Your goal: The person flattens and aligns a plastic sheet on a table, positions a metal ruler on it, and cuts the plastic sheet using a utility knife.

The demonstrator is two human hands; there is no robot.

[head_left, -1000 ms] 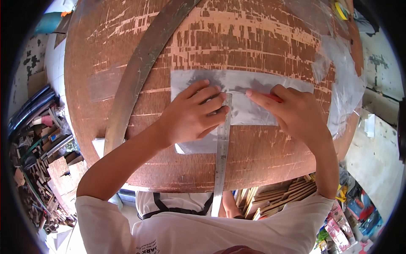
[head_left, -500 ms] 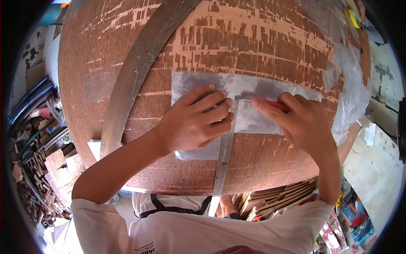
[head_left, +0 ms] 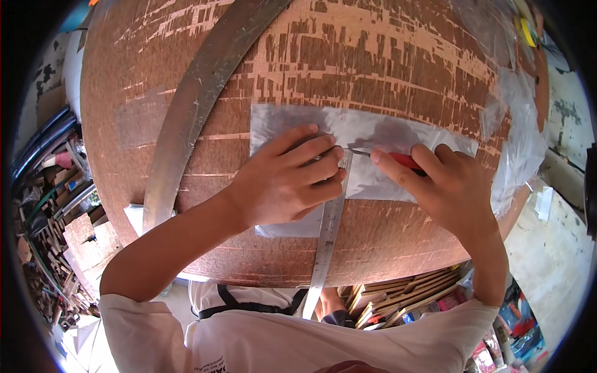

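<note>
A thin silvery sheet lies on a worn brown wooden tabletop. Across it runs a steel ruler, its lower end sticking out over the table's near edge. My left hand presses on the ruler's far end, fingers bent and close together over the sheet. Its thumb is mostly hidden. My right hand grips a red-handled tool with a thin metal shaft, index finger stretched along it. The shaft's tip meets the sheet at the ruler's far end, close to my left fingertips.
A wide curved metal strip with a toothed edge crosses the table on the left. Clear plastic film hangs over the right side. Wood scraps are heaped at the left; stacked thin boards stand below the near edge.
My right hand and the red-handled tool have shifted slightly right and down, and more of the shaft shows. My left hand stays on the ruler. The whole view has shifted a little.
</note>
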